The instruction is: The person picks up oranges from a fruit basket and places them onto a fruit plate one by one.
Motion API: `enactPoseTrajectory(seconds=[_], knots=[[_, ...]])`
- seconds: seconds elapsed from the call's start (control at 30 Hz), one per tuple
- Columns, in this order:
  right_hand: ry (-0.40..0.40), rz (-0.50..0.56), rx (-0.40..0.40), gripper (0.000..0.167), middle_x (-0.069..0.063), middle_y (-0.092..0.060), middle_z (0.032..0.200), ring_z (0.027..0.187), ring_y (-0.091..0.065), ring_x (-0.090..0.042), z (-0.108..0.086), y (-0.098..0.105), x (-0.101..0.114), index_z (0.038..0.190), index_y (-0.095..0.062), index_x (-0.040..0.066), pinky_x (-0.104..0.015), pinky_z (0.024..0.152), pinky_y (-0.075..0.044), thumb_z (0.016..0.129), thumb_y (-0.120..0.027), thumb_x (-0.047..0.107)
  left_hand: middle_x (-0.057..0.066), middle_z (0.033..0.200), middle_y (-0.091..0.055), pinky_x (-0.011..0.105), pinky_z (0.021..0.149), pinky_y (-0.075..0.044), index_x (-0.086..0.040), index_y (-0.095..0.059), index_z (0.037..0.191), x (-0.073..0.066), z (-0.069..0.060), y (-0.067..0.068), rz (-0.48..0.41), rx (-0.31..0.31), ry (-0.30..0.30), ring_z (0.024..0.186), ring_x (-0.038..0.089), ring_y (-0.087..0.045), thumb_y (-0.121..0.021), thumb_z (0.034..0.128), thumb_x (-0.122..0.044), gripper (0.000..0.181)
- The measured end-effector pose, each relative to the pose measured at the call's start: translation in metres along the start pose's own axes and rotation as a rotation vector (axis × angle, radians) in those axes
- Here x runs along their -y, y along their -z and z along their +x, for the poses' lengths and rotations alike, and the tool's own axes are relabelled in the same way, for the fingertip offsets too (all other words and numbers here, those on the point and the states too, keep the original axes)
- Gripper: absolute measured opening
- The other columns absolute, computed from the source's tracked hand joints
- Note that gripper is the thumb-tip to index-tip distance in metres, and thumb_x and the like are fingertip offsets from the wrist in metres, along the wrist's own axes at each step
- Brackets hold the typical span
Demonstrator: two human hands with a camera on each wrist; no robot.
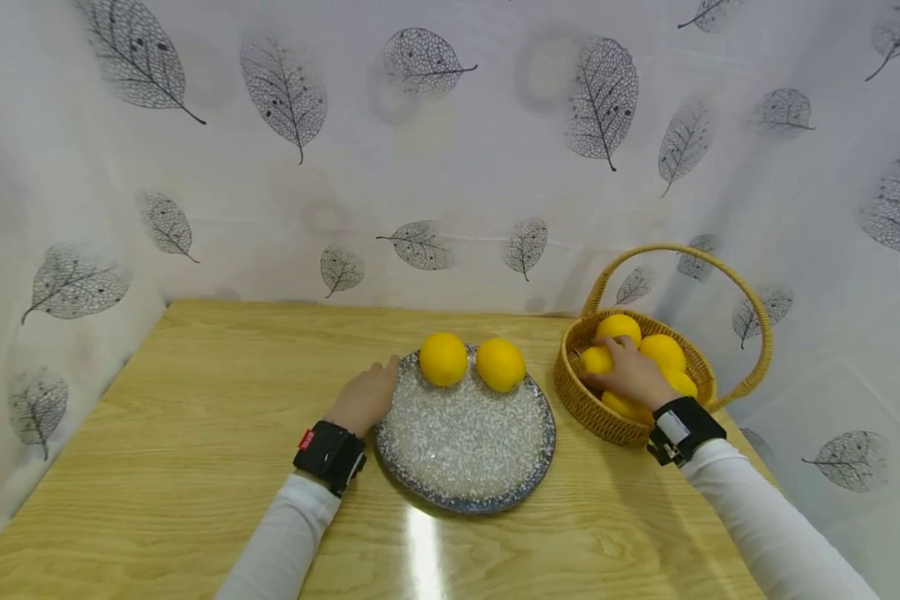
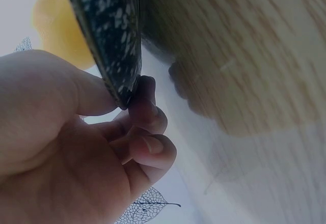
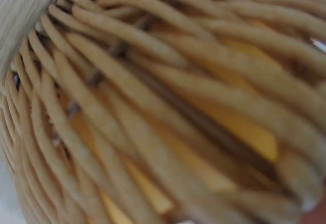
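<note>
A speckled grey plate with a dark rim lies on the table, two yellow round fruits at its far edge. My left hand grips the plate's left rim; in the left wrist view the thumb of that hand is on one side of the rim and the fingers on the other. Inside the wicker basket, my right hand has its fingers curled round a yellow fruit. The right wrist view shows the basket's weave up close, hiding that hand's fingers.
Several more yellow fruits are in the basket, whose tall handle arches above it at the right. A curtain with leaf prints hangs behind the wooden table.
</note>
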State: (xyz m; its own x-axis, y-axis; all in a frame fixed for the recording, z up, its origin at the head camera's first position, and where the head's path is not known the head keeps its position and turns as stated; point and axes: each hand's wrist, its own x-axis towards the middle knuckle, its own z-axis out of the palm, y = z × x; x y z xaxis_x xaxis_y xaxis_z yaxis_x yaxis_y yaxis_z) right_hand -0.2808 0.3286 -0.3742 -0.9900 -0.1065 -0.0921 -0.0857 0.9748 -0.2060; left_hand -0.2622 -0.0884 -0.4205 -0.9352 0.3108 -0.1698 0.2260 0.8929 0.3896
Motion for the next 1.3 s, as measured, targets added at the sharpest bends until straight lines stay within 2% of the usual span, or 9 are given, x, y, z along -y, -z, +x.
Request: enactPoseTrajectory(seconds=[0.13,0.37,0.53,0.7,0.83,1.0,1.3], knots=[[0.009,0.004,0.017,0.072,-0.043,-0.031,0.146,0.105,-0.064,-0.051,0.001,0.002,0.002,0.151,-0.040,-0.003,-0.064,0.094,-0.051,0.098,-0.065,0.039,0.036,0.148,-0.047,0.057,0.109,-0.048,0.005,-0.029,0.157,0.001,0.003,0.001,-0.005,-0.006,0.000,0.133,0.047,-0.053,-0.034,0.1067,0.001,0.051],[0.014,0.013,0.022,0.069,-0.044,-0.028,0.147,0.100,-0.064,-0.052,0.002,0.006,0.006,0.150,-0.040,-0.003,-0.064,0.092,-0.052,0.099,-0.065,0.036,0.034,0.145,-0.049,0.055,0.105,-0.051,0.003,-0.029,0.157,0.002,0.007,0.001,0.012,-0.008,0.014,0.128,0.045,-0.057,-0.035,0.1074,-0.001,0.050],[0.044,-0.020,-0.022,0.064,-0.041,-0.033,0.148,0.111,-0.056,-0.063,0.002,0.001,0.007,0.147,-0.044,-0.002,-0.071,0.098,-0.044,0.098,-0.065,0.034,0.034,0.148,-0.047,0.056,0.107,-0.049,0.003,-0.028,0.158,0.000,0.006,0.002,0.009,0.009,0.018,0.131,0.046,-0.055,-0.035,0.1071,-0.001,0.052],[0.073,-0.063,-0.058,0.061,-0.039,-0.038,0.147,0.120,-0.050,-0.066,0.002,-0.005,0.006,0.144,-0.048,-0.003,-0.074,0.105,-0.036,0.098,-0.066,0.033,0.035,0.148,-0.047,0.055,0.108,-0.049,0.003,-0.026,0.158,-0.001,0.004,0.001,0.016,0.021,0.014,0.132,0.046,-0.055,-0.035,0.1071,0.000,0.052],[0.045,-0.022,-0.044,0.063,-0.042,-0.035,0.147,0.122,-0.047,-0.067,0.002,-0.008,0.005,0.144,-0.046,-0.004,-0.074,0.105,-0.034,0.097,-0.067,0.033,0.035,0.144,-0.050,0.054,0.105,-0.051,0.004,-0.028,0.157,-0.002,0.001,0.001,0.012,0.023,0.010,0.128,0.045,-0.058,-0.035,0.1070,0.000,0.051],[-0.012,0.020,-0.042,0.072,-0.047,-0.028,0.145,0.120,-0.045,-0.069,0.002,-0.008,0.005,0.148,-0.040,-0.007,-0.074,0.101,-0.039,0.096,-0.068,0.034,0.035,0.144,-0.050,0.054,0.105,-0.051,0.005,-0.029,0.156,-0.002,-0.001,0.002,0.014,0.013,0.007,0.127,0.046,-0.058,-0.036,0.1068,0.000,0.050],[-0.047,0.030,-0.044,0.074,-0.048,-0.031,0.141,0.122,-0.043,-0.067,0.002,-0.007,0.007,0.147,-0.040,-0.008,-0.072,0.098,-0.041,0.094,-0.069,0.034,0.036,0.145,-0.049,0.055,0.106,-0.050,0.005,-0.028,0.157,-0.001,-0.001,0.002,0.009,0.020,0.013,0.129,0.047,-0.056,-0.036,0.1062,0.001,0.051]])
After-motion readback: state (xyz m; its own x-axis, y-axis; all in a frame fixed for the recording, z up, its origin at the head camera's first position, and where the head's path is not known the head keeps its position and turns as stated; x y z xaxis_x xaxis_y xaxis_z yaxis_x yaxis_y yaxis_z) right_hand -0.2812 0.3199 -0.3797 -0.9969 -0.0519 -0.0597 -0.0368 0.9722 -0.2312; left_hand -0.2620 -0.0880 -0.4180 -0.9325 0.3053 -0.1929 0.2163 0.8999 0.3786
